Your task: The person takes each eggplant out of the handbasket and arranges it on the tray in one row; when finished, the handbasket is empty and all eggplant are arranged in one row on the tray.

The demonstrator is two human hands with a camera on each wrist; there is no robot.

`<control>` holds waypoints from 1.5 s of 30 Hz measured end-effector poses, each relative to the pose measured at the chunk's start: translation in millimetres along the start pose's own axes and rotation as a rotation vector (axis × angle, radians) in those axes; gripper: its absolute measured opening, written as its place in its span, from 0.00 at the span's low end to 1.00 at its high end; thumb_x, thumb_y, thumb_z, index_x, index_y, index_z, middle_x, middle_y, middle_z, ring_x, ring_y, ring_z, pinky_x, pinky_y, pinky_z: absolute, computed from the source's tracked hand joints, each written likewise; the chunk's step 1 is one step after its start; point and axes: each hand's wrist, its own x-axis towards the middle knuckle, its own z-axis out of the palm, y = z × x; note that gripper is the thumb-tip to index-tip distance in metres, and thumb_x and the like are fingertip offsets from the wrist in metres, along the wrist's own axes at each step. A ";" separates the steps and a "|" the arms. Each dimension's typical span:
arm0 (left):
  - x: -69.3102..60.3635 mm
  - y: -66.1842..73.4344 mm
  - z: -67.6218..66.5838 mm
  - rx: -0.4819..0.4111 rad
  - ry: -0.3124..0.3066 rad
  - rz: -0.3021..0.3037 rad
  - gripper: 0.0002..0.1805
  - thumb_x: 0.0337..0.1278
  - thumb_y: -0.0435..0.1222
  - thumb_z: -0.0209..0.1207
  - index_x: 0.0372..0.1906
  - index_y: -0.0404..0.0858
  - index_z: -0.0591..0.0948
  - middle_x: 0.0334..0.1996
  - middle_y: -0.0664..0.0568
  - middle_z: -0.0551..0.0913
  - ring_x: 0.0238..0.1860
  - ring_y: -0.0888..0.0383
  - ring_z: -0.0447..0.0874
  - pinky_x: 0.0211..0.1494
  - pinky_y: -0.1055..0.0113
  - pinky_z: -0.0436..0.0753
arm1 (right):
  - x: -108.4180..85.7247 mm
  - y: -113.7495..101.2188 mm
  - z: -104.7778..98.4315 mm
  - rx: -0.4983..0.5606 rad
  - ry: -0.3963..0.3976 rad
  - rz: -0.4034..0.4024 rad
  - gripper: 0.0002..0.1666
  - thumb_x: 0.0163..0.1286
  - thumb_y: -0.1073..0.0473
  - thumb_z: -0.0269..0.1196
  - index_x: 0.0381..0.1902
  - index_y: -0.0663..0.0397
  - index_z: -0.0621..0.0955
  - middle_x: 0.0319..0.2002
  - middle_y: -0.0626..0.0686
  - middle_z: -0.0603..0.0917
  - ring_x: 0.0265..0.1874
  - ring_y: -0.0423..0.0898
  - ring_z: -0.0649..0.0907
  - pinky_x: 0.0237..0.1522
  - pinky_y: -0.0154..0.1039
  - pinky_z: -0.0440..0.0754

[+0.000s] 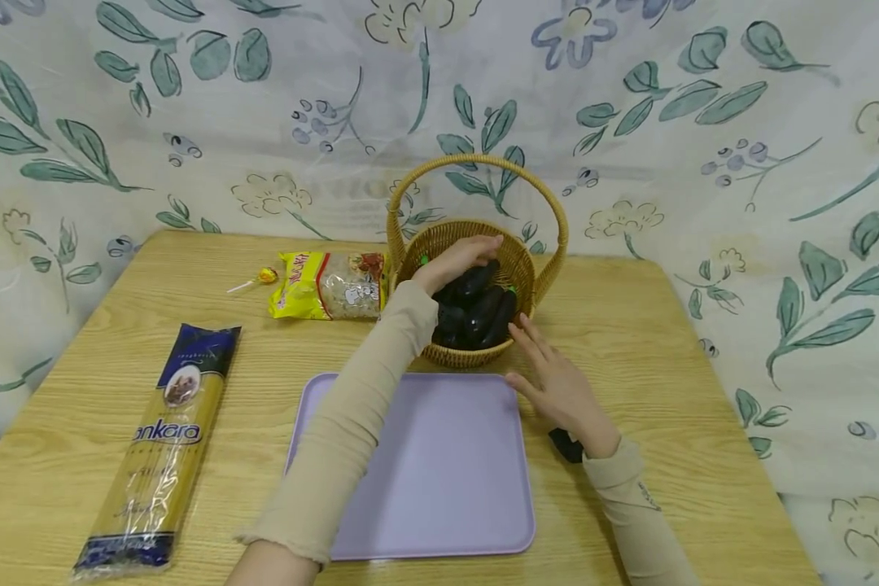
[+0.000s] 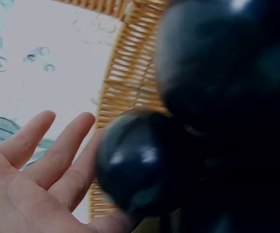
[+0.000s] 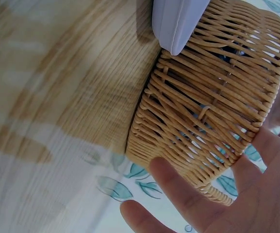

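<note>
Left grip point(image 1: 463, 262): over the basket point(image 1: 460, 358), toward its 11 o'clock, taking 12 as away from the person. Fingers are straight and spread; the wrist view shows one against or just behind the rounded end of a dark eggplant. Whether it bears on the skin cannot be told; no pinch is visible.

Right grip point(image 1: 557, 387): fingers spread, fingertips at or just beside the basket's outer wall, at 4 to 5 o'clock. Firm contact is not confirmed.

Eggplants point(image 1: 483, 313): piled inside the basket, dark and glossy, against one another. The handle point(image 1: 483, 159) arches overhead.

Tray point(image 1: 439, 472): bare where visible, just off the basket's 6 o'clock side, the left sleeve point(image 1: 352, 407) crossing over it. Yellow bag point(image 1: 337, 286): at the basket's 9 o'clock, with a lollipop point(image 1: 266, 276) further out. Spaghetti pack point(image 1: 164, 439): at the tray's 9 o'clock. All stand on the worktop point(image 1: 615, 301).

Hazards, in this inspector's judgement: smooth skins could slip from a loose hold; drawing out one eggplant could topple its neighbours; a knuckle or eggplant catching the handle could tip the basket if the right side is not steadied; a low left forearm could drag the tray or nudge the bag.
</note>
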 end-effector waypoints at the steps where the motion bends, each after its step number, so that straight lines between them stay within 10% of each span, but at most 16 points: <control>1: 1.6 -1.1 1.8 -0.001 0.009 -0.002 0.33 0.75 0.53 0.39 0.76 0.42 0.57 0.73 0.42 0.62 0.73 0.46 0.61 0.77 0.52 0.55 | 0.0 0.0 -0.8 -0.004 0.003 -0.001 0.43 0.72 0.37 0.52 0.78 0.39 0.51 0.79 0.49 0.47 0.63 0.68 0.72 0.57 0.64 0.73; 10: 11.3 -15.9 13.9 -0.016 0.081 -0.060 0.32 0.72 0.53 0.44 0.75 0.47 0.60 0.76 0.52 0.57 0.76 0.52 0.53 0.77 0.51 0.54 | 0.4 0.2 -2.7 -0.019 0.007 -0.002 0.42 0.72 0.37 0.52 0.78 0.39 0.52 0.79 0.49 0.47 0.63 0.70 0.72 0.56 0.65 0.73; 24: 10.7 -28.9 24.9 0.083 0.194 -0.051 0.30 0.66 0.35 0.55 0.72 0.44 0.65 0.72 0.46 0.64 0.66 0.45 0.70 0.60 0.52 0.77 | -0.9 0.0 1.6 -0.009 0.021 -0.004 0.42 0.72 0.37 0.52 0.78 0.39 0.52 0.79 0.49 0.47 0.63 0.68 0.72 0.55 0.64 0.73; 45: -67.4 -7.4 37.4 -0.301 0.467 0.024 0.25 0.65 0.36 0.57 0.66 0.49 0.72 0.65 0.51 0.70 0.62 0.50 0.72 0.64 0.52 0.73 | -0.1 0.6 2.3 0.011 0.018 -0.010 0.43 0.71 0.39 0.54 0.78 0.39 0.51 0.79 0.50 0.46 0.65 0.67 0.71 0.56 0.63 0.73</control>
